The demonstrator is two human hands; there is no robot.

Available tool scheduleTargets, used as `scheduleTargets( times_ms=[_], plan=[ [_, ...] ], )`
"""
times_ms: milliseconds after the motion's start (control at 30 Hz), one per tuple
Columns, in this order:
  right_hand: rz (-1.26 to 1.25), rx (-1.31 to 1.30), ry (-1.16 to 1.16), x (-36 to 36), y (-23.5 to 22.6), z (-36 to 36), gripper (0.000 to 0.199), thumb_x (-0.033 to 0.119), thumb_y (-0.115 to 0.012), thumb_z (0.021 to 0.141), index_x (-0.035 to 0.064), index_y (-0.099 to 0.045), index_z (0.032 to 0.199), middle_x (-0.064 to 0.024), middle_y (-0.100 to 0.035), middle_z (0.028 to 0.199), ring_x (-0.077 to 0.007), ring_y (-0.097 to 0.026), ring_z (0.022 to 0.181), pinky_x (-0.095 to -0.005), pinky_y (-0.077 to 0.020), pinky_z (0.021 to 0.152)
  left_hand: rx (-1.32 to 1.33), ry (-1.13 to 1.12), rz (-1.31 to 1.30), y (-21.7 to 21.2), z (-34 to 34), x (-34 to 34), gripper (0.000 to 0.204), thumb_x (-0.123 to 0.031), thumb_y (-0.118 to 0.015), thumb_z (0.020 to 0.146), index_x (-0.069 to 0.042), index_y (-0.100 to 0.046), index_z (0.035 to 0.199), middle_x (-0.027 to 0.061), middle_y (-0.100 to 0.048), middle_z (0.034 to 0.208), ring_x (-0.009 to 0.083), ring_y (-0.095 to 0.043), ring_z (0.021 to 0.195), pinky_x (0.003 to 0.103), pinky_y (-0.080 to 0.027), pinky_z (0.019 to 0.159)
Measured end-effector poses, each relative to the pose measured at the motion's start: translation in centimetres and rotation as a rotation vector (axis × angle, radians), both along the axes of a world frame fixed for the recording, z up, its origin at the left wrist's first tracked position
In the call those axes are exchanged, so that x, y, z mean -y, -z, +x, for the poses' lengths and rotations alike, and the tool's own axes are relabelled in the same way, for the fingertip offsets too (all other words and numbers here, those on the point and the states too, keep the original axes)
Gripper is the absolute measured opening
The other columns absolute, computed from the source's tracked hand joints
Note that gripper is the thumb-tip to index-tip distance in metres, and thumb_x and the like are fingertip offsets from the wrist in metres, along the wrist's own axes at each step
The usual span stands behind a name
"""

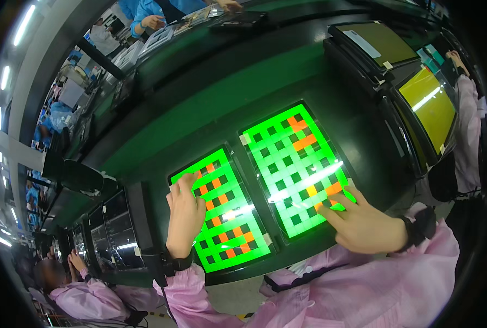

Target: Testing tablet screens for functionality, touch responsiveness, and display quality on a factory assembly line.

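Two thin, lit display panels lie side by side on a dark green work surface. Each shows a bright green grid with black and orange squares. My left hand (pixel 184 216) rests over the left edge of the left panel (pixel 235 249), its fingers loosely stretched and slightly bent on the screen near the upper left corner. At the lower right edge of the right panel (pixel 284 145), my right hand (pixel 364 221) has thumb and fingers apart, touching or just over the screen. Neither hand visibly grasps anything. Dark bands circle both wrists, below pink sleeves.
Stacked panels (pixel 374 44) and a yellow-faced panel (pixel 432 106) stand at the right, near another person's hand. Dark panels (pixel 118 229) lie at the left beside a co-worker in pink. Across the bench, a person in blue (pixel 156 11) handles items. A black arm-like fixture (pixel 71 175) juts in from the left.
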State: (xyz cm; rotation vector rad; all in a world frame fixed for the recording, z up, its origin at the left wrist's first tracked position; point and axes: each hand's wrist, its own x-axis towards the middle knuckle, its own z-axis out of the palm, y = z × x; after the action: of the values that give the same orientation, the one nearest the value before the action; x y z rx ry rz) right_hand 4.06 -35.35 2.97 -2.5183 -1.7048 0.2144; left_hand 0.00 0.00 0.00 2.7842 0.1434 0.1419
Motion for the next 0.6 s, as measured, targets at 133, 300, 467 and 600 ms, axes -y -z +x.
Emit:
scheduleTargets(
  times_ms=[133,300,467,600],
  plan=[
    [0.158,-0.109,0.093,-0.3,0.5,2.1,0.043,0.008,-0.058,0.072,-0.0006,-0.052,0.113,-0.0194,-0.056,0.106,-0.0375,-0.044,0.113,-0.0529,-0.0323,0.098,-0.127,0.131,0.126,-1.3,-4.9,3.0,0.057,0.003,-0.049,0.07,0.004,-0.038,0.126,0.0195,-0.047,0.12,0.0372,-0.044,0.106,0.046,-0.035,0.086],
    [0.527,-0.041,0.313,-3.9,2.1,10.6,0.041,0.003,-0.053,0.075,-0.0025,-0.047,0.115,-0.0159,-0.056,0.111,-0.039,-0.041,0.116,-0.0485,-0.0322,0.1,-0.492,0.172,0.021,-6.4,-13.7,8.1,0.056,-0.011,-0.051,0.076,0.003,-0.039,0.129,0.0205,-0.046,0.122,0.0357,-0.044,0.106,0.044,-0.035,0.087],
    [0.426,0.05,0.297,-4.5,4.9,13.2,0.038,0.002,-0.052,0.075,-0.0031,-0.046,0.113,-0.0166,-0.054,0.113,-0.039,-0.039,0.117,-0.0494,-0.0308,0.1,-0.208,0.159,-0.058,-5.1,-8.9,6.0,0.044,-0.003,-0.055,0.076,0.0,-0.046,0.119,0.0184,-0.049,0.111,0.0346,-0.047,0.103,0.042,-0.036,0.086],
    [0.183,0.08,0.109,0.1,2.3,5.1,0.037,0.007,-0.058,0.073,-0.0034,-0.053,0.108,-0.0194,-0.051,0.113,-0.0402,-0.04,0.115,-0.055,-0.029,0.1,0.048,0.051,-0.07,-2.5,-2.0,4.0,0.04,0.0,-0.05,0.08,-0.001,-0.044,0.119,0.0164,-0.05,0.116,0.0347,-0.045,0.11,0.043,-0.033,0.094]
  ],
)
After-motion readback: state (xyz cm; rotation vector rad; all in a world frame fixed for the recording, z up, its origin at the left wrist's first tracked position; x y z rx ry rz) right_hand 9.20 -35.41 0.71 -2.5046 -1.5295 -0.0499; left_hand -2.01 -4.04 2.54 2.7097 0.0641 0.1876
